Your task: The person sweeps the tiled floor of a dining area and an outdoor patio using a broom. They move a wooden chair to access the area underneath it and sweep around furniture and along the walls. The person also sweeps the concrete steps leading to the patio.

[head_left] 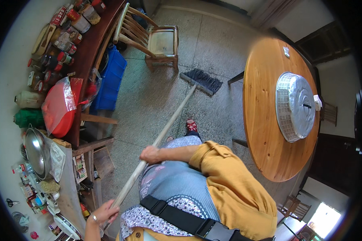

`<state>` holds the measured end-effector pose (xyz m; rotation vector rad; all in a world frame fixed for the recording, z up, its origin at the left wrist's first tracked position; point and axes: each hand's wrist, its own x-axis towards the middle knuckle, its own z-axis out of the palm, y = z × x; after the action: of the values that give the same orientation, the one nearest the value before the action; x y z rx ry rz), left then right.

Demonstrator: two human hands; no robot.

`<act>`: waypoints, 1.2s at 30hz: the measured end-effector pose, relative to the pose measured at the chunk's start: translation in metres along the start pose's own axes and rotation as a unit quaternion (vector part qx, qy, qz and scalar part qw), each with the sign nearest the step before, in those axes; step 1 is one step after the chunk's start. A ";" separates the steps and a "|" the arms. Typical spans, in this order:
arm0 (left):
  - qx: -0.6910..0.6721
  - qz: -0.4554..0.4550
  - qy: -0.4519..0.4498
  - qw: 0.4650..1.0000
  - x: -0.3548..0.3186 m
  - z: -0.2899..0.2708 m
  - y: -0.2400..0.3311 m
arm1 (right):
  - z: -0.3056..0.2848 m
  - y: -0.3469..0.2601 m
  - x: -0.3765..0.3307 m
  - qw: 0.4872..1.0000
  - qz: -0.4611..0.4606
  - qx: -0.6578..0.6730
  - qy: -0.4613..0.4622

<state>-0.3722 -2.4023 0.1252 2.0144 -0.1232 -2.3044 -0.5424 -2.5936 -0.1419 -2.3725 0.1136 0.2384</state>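
A broom (171, 120) with a long pale wooden handle slants across the view from lower left to upper middle. Its wide head with dark bristles (204, 78) rests on the floor beyond my feet. My right hand (150, 154), its arm in a rolled-up yellow sleeve, is wrapped round the middle of the handle. Lower down at the left, my left hand (105, 213) is closed round the handle near its top end. Just past my body, a red shoe (191, 125) of mine shows on the floor.
A wooden chair (161, 44) stands ahead, beside a blue crate (110, 78). Jars crowd a dark red table (86, 52) at the left, with a wok (37, 150) nearer me. On the right stands a round wooden table (261, 116) bearing a silver-topped food cover (299, 106).
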 end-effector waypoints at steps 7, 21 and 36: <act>-0.088 0.001 0.126 0.988 0.016 0.006 -0.051 | 0.006 -0.009 -0.004 0.992 -0.098 0.072 0.038; 0.206 0.181 0.118 0.954 0.201 0.105 0.276 | -0.137 0.332 -0.115 0.988 0.041 -0.094 0.115; 0.292 0.113 0.227 0.922 0.133 0.053 0.338 | -0.206 0.361 -0.081 0.967 0.112 -0.054 0.222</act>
<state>-0.4401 -2.7530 0.0391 2.5639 -1.0543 -1.7258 -0.6471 -2.9960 -0.2212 -2.4825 0.5961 -0.1920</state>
